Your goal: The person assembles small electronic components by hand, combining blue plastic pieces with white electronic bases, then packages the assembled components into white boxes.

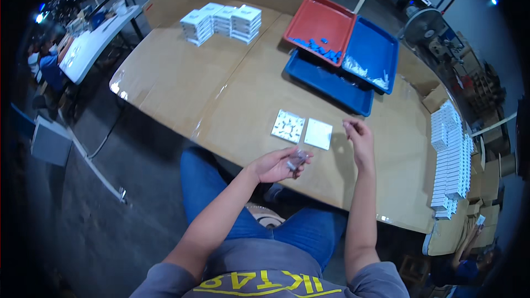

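My left hand (279, 165) is closed around a small clear plastic packet (297, 160) just above the table's near edge. What lies inside the packet is too small to make out. My right hand (360, 135) is lifted over the table to the right, thumb and fingertips pinched together; whatever they hold, if anything, is hidden. Between and beyond the hands lie two flat squares side by side: a white card with a dark printed pattern (288, 126) and a plain white square (318, 134). Neither hand touches them.
Beyond them stand a blue tray (326, 89), a red tray (317, 22) with small blue pieces, and another blue tray (381, 44) with clear packets. White box stacks (221, 19) stand far left, more boxes (450, 160) along the right edge. Other people are at both sides.
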{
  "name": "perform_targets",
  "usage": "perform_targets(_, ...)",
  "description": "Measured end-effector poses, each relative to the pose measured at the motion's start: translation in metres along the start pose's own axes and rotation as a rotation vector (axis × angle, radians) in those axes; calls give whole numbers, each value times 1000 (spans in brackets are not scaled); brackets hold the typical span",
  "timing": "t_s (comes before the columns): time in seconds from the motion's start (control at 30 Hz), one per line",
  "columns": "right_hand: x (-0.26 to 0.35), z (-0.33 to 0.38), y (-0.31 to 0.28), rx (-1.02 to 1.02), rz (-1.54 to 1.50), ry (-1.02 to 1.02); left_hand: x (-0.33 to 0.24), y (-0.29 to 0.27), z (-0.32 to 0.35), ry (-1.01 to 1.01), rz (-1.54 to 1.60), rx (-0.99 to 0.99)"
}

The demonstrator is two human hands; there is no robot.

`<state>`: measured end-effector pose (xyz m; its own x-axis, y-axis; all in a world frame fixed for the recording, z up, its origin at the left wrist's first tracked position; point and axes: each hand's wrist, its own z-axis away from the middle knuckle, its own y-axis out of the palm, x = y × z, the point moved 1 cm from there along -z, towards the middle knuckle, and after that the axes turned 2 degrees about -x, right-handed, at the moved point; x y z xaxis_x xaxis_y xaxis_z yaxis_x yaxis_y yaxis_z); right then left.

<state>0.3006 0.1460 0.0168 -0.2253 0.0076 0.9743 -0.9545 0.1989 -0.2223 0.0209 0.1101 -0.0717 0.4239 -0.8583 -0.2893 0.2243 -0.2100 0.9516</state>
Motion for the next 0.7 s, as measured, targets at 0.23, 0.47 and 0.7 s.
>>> perform_targets(0.23,6,95,61,-123,-260,39,-1,4,8,20,-134,-3)
perform_targets(0.47,15,102,72,83,33,-97,5,1,12,68,-235,-57)
perform_targets(0.7,33,95,76,286,282,-300,7,0,10,96,-214,-29)
